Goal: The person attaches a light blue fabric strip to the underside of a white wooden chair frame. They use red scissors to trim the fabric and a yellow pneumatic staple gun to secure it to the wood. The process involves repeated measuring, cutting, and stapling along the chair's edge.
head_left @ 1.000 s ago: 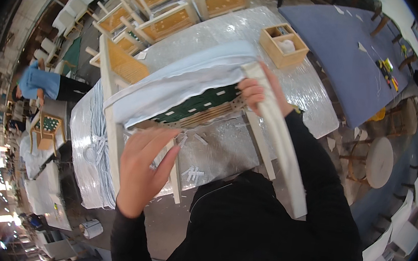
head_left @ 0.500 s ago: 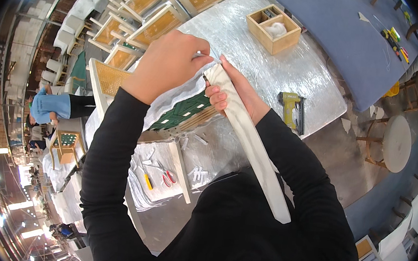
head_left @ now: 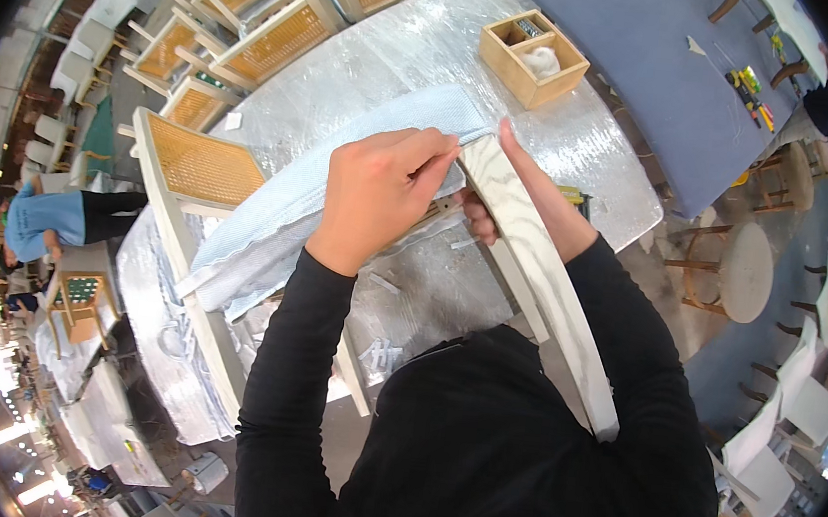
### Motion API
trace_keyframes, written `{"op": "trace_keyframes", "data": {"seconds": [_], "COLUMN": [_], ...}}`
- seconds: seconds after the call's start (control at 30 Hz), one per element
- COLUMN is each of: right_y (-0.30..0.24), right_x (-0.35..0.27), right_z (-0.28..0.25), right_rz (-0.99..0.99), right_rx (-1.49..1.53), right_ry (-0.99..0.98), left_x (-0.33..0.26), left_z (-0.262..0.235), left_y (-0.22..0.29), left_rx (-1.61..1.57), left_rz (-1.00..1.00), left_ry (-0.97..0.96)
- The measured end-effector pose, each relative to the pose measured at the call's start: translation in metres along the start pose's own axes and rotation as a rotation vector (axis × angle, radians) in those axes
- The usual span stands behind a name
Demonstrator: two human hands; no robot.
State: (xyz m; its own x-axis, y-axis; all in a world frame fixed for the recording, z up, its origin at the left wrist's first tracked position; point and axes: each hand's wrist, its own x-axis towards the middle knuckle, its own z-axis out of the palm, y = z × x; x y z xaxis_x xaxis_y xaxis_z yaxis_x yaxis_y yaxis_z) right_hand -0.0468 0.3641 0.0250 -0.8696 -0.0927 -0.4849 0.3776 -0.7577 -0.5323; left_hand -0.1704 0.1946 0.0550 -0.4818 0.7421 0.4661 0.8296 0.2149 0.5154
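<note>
A pale wooden chair is tipped over on the worktable, its cane back panel (head_left: pixel 199 160) to the left and light blue fabric (head_left: pixel 269 210) spread over the seat. My left hand (head_left: pixel 381 191) is closed, finger and thumb pinching the fabric's edge at the seat corner. Around the top of a curved wooden chair leg (head_left: pixel 548 262) wraps my right hand (head_left: pixel 540 196), its thumb up beside the fabric corner. This leg slants down toward my body. Just past my right wrist, a bit of the olive staple gun (head_left: pixel 575 196) shows; my arm hides most of it.
A wooden box (head_left: pixel 532 92) with two compartments holds white fluff, on the plastic-wrapped table (head_left: pixel 612 168). Beyond stands a blue-covered table (head_left: pixel 631 70) with hand tools (head_left: pixel 751 97). Cane-panelled chair frames (head_left: pixel 285 42) are stacked far left. A person in blue (head_left: pixel 49 223) stands at left.
The chair has turned and tilted, so the light blue fabric faces up and the green webbing is hidden. Both hands have shifted slightly right and down. The staple gun is now mostly covered.
</note>
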Motion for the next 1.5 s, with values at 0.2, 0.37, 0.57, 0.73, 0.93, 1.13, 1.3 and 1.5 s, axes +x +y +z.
{"op": "trace_keyframes", "data": {"seconds": [0.2,0.37,0.57,0.73,0.93,1.13,1.3,1.5], "right_y": [-0.030,-0.022,-0.027,-0.023,-0.025,-0.029,-0.033,-0.034], "right_x": [0.009,0.030,0.028,0.039,0.047,0.037,0.040,0.042], "right_z": [-0.052,-0.005,-0.002,-0.015,-0.017,-0.013,-0.019,-0.029], "right_rz": [-0.569,-0.609,-0.589,-0.646,-0.650,-0.628,-0.657,-0.697], "right_rx": [-0.703,-0.592,-0.672,-0.686,-0.767,-0.833,-0.869,-0.936], "right_ry": [0.306,0.064,0.059,0.124,0.094,0.187,0.191,0.211], "left_x": [0.003,-0.003,-0.046,-0.190,-0.440,-0.258,-0.222,-0.228], "left_z": [0.002,-0.006,-0.084,-0.255,-0.416,-0.229,-0.167,-0.182], "left_y": [-0.002,-0.009,-0.012,-0.013,-0.034,-0.014,-0.006,-0.020], "left_rx": [0.019,0.072,0.045,-0.016,0.946,0.301,0.437,0.324], "left_rz": [0.051,0.098,0.001,-0.593,-1.079,-0.530,-0.277,-0.252], "left_ry": [-0.011,-0.027,-0.228,-0.240,-0.370,0.172,-0.112,0.061]}}
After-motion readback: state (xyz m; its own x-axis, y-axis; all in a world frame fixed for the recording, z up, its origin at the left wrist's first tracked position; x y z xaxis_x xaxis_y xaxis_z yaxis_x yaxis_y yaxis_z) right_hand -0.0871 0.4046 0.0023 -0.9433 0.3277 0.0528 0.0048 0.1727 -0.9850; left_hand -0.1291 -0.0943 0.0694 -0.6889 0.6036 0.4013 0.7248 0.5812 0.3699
